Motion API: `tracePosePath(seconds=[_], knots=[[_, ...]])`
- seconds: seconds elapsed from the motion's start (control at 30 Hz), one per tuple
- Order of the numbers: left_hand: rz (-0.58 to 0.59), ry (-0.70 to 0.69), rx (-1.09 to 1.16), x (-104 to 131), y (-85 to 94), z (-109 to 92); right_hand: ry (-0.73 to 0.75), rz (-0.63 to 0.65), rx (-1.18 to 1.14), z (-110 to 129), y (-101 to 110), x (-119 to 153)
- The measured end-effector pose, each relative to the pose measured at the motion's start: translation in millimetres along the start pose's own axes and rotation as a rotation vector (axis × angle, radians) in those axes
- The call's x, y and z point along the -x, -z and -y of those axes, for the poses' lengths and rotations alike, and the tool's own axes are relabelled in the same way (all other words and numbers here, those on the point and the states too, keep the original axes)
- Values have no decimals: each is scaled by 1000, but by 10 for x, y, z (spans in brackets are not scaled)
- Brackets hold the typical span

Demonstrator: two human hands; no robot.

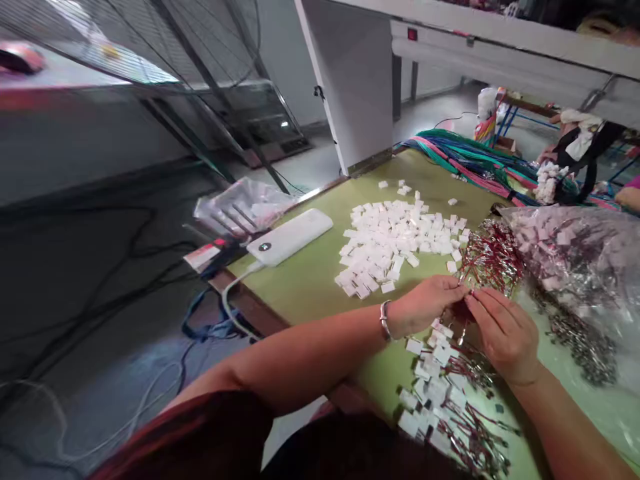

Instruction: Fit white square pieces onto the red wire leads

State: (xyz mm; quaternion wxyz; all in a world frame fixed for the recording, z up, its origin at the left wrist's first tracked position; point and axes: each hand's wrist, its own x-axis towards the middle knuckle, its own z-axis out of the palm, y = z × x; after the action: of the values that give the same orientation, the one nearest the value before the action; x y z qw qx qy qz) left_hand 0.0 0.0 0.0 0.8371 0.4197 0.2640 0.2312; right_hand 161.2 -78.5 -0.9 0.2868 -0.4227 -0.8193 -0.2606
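Observation:
My left hand [427,301], with a silver bracelet at its wrist, pinches a small piece between thumb and finger. Against its fingertips, my right hand [507,333] is also closed in a pinch. Between them shows a bit of a thin dark red wire [471,293]; its ends are mostly hidden by my fingers. Just behind the hands lies a bundle of short red wires with metal terminals [493,257]. Left of that spreads a heap of loose white plastic connector housings [395,233]. Below my hands, white housings with red wires in them [437,387] lie in a pile.
A white power bank [293,237] with a cable rests near the table's left edge. On the right sit a clear plastic bag of white parts [565,240] and a pile of dark metal-tipped pieces [585,343]. Long green, blue and pink wires [465,153] lie at the back.

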Motion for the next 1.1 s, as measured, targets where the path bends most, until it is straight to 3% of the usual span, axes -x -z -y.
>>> tracePosePath(seconds=[0.23,0.43,0.53,0.6,0.63,0.7,0.73,0.83,0.97,1.1], knots=[[26,13,135,7,-31,-20,-109,64,-46,36,-57,-24],[-30,-109,-191,-3,17,-56,-185,78,-161,122,-37,-75],[-89,-125,-394,-17,53,-103,-275,112,-162,3,55,-78],[-126,-111,-499,-34,82,-126,-457,233,-75,-199,143,-48],[-133,-101,-530,-44,97,-134,-570,340,-4,-329,186,-21],[-134,-85,-563,-63,124,-138,-780,675,161,-600,252,53],[-131,-83,-577,-71,136,-135,-817,727,202,-716,271,99],[-127,-97,-646,-88,165,-110,-828,789,256,-879,284,255],[-106,-97,-723,-86,187,-63,-786,791,252,-707,345,509],[-50,-81,-760,-68,189,-21,-777,737,178,-573,620,888]])
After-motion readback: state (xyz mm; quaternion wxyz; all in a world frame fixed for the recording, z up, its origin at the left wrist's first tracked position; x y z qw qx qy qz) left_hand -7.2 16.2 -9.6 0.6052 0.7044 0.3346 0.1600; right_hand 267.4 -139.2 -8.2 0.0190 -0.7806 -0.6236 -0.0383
